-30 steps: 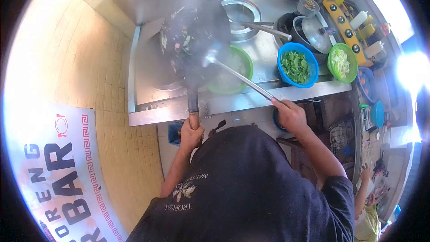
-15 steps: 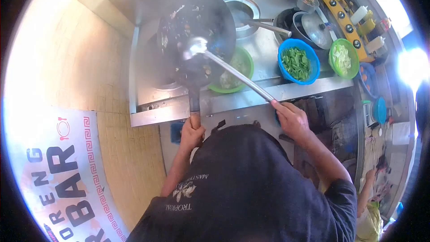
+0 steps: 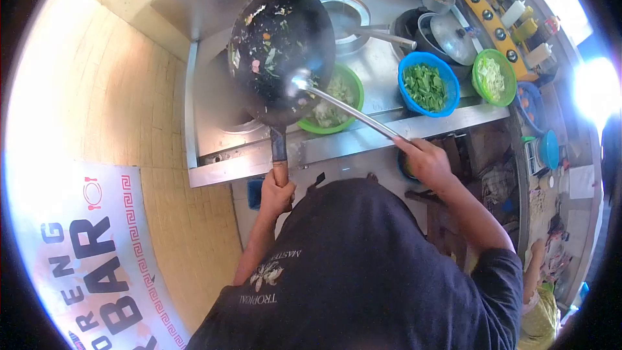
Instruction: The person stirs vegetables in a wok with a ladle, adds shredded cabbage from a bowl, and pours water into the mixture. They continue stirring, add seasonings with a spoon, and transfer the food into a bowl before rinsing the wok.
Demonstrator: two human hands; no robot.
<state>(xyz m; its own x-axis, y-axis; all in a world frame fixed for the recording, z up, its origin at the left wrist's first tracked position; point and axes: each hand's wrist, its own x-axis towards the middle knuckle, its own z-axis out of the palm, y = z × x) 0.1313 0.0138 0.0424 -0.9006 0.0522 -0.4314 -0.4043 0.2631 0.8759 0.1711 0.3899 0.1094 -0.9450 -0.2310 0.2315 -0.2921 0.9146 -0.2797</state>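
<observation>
The left hand is wrapped around the handle of a black wok, tilted above the left end of the steel stove counter, food bits inside. The right hand is closed around a long metal ladle, its head over the wok's near right side. A blue bowl of leafy greens stands by the counter's front edge.

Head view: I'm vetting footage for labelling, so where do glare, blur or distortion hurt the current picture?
Head view: glare burns out the right edge and pales the wall; head view: the utensil flares white, its tip's outline soft against the wok; head view: wide-angle curvature bends the banner, corners black.
</observation>
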